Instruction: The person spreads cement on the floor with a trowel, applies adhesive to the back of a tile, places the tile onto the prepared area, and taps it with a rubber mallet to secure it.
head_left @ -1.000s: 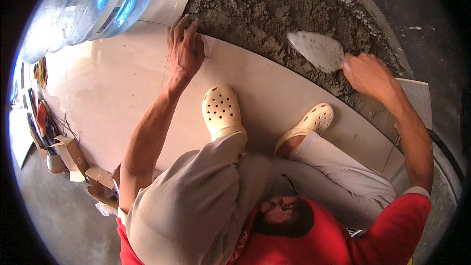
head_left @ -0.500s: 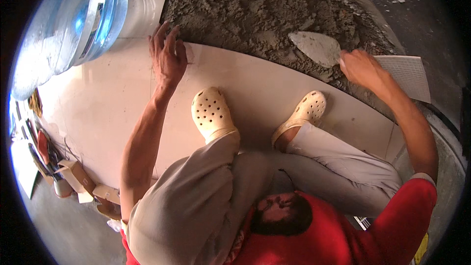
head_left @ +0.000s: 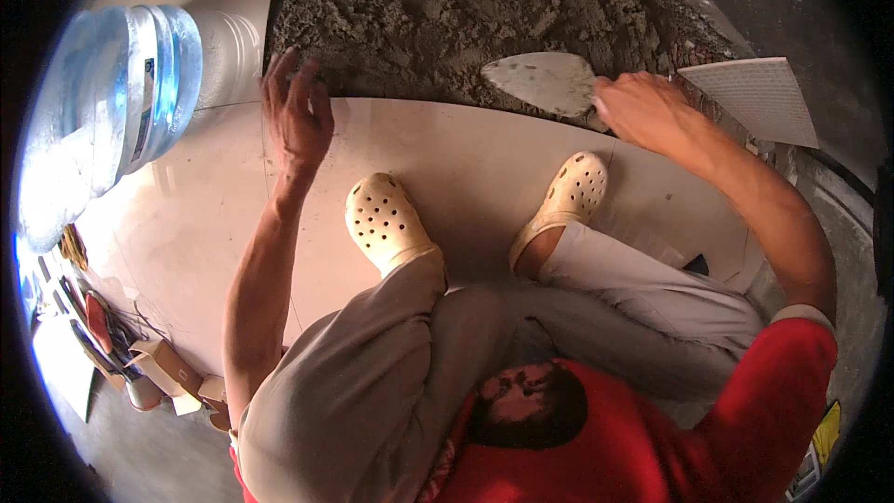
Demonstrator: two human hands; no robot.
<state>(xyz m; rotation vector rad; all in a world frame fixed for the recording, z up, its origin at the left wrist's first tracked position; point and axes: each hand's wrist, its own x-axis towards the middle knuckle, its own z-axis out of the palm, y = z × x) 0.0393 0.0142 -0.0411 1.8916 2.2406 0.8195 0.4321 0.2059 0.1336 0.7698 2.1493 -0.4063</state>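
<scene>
My right hand [head_left: 643, 110] is closed round the handle of a pointed trowel [head_left: 540, 82]. The trowel's pale, smeared blade points left, over the near part of a rough grey mortar bed [head_left: 400, 14]. The handle is hidden in my fingers. My left hand [head_left: 300, 121] holds nothing. Its slightly blurred fingers are apart, at the corner where the laid cream tiles [head_left: 419, 135] border the mortar. I cannot tell whether the fingertips touch the tile.
A large clear blue water bottle [head_left: 112, 98] lies on the tiles at left. A tile piece [head_left: 759, 98] with a gridded face leans beyond my right hand. Cardboard boxes [head_left: 163, 368] and tools are at lower left. My feet in cream clogs [head_left: 382, 219] stand on the tiles.
The trowel has moved left along the mortar's near edge with my right hand. My left hand stays by the tile corner. The whole view has shifted somewhat.
</scene>
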